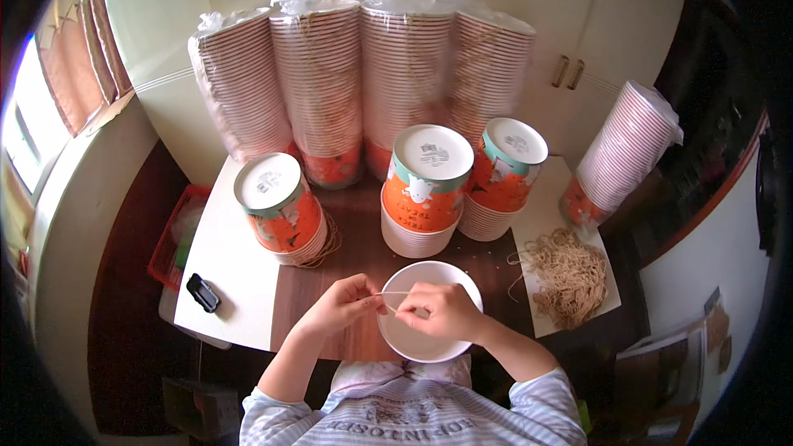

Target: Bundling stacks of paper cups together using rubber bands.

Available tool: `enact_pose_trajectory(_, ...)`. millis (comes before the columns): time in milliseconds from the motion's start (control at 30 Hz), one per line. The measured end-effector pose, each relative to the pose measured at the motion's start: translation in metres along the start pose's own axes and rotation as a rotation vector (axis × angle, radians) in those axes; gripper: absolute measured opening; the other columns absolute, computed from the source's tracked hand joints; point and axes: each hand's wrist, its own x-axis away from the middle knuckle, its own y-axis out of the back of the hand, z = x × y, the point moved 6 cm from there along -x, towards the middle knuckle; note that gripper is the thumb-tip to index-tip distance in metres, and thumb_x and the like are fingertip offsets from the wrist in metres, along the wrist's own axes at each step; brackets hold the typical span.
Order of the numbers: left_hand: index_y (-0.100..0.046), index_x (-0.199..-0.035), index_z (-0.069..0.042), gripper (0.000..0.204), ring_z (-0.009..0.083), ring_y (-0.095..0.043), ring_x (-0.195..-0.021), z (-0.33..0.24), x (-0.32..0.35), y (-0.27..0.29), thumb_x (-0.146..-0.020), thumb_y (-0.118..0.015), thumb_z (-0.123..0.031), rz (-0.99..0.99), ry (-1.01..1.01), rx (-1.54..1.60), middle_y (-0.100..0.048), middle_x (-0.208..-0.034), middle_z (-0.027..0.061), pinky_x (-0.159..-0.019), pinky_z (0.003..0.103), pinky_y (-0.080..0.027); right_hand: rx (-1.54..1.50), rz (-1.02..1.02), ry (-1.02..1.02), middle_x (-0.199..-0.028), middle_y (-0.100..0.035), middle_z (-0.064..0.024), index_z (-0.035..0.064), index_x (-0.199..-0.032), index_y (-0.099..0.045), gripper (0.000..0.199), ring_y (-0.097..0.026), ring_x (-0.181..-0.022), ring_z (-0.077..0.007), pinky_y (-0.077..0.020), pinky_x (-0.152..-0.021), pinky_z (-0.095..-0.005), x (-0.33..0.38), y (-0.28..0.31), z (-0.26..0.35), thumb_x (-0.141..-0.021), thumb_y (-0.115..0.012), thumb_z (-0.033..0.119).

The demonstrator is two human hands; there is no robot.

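Both hands are up over an open paper bucket with a white inside, at the table's front edge. A thin tan string runs between them. My left hand pinches one part of it between thumb and fingertips, at the bucket's left rim. With fingers curled, my right hand grips another part above the bucket's mouth. Beyond them, upside-down stacks of orange and green printed buckets stand: one at left, one in the middle and one right of it.
Tall plastic-wrapped bucket stacks line the back, and another wrapped stack leans at the right. A heap of tan strings lies on the right. A small black plastic thing sits at left, near a red basket.
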Motion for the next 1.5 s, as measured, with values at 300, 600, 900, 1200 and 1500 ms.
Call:
enact_pose_trajectory(300,-0.05,-0.079,-0.002,0.01,0.0118,-0.059,-0.076,-0.002,0.001,0.009,-0.079,-0.06,-0.002,-0.003,-0.086,-0.097,-0.061,-0.08,0.0051,-0.071,0.024,-0.047,0.089,0.118,0.143,-0.07,-0.058,-0.0003,0.0123,-0.07,-0.061,0.006,-0.059,-0.062,-0.0179,-0.0461,-0.053,-0.0304,0.005,-0.032,0.023,-0.07,-0.066,0.016)
enact_pose_trajectory(600,-0.05,-0.083,-0.002,0.02,0.0109,-0.055,-0.065,-0.023,0.004,0.009,-0.074,-0.066,-0.01,-0.127,-0.126,-0.643,-0.059,-0.07,0.0059,-0.058,0.028,-0.045,0.102,0.032,-0.022,-0.079,-0.062,-0.007,0.0085,-0.089,-0.062,0.021,-0.061,-0.067,-0.0251,-0.0486,-0.058,-0.0329,-0.019,-0.03,-0.01,-0.071,-0.067,0.018)
enact_pose_trajectory(900,-0.044,-0.096,-0.001,0.019,0.01,-0.055,-0.083,-0.002,0.004,0.018,-0.081,-0.054,-0.004,-0.049,-0.042,-0.057,-0.057,-0.088,0.0072,-0.075,0.024,-0.044,0.228,-0.05,0.102,-0.069,-0.059,-0.0066,0.0091,-0.079,-0.06,0.007,-0.06,-0.065,-0.0247,-0.0476,-0.053,-0.036,-0.014,-0.035,-0.002,-0.072,-0.059,0.01)
enact_pose_trajectory(1200,-0.054,-0.083,-0.001,0.012,0.0103,-0.054,-0.066,-0.002,0.026,0.024,-0.075,-0.062,-0.007,-0.398,-0.217,-0.502,-0.056,-0.075,0.0048,-0.06,0.023,-0.044,0.073,-0.071,-0.005,-0.068,-0.059,-0.0073,0.0065,-0.075,-0.06,0.009,-0.059,-0.061,-0.0216,-0.046,-0.053,-0.0322,-0.019,-0.034,-0.014,-0.072,-0.066,0.012)
enact_pose_trajectory(1500,-0.065,-0.083,-0.005,0.014,0.0192,-0.055,-0.058,-0.006,0.03,-0.002,-0.071,-0.066,-0.01,-0.49,-0.275,-0.781,-0.055,-0.067,0.0068,-0.053,0.028,-0.046,-0.12,0.006,-0.115,-0.067,-0.06,-0.0079,0.0027,-0.077,-0.06,0.013,-0.057,-0.057,-0.0169,-0.0438,-0.052,-0.0291,-0.023,-0.035,-0.018,-0.073,-0.067,0.013)
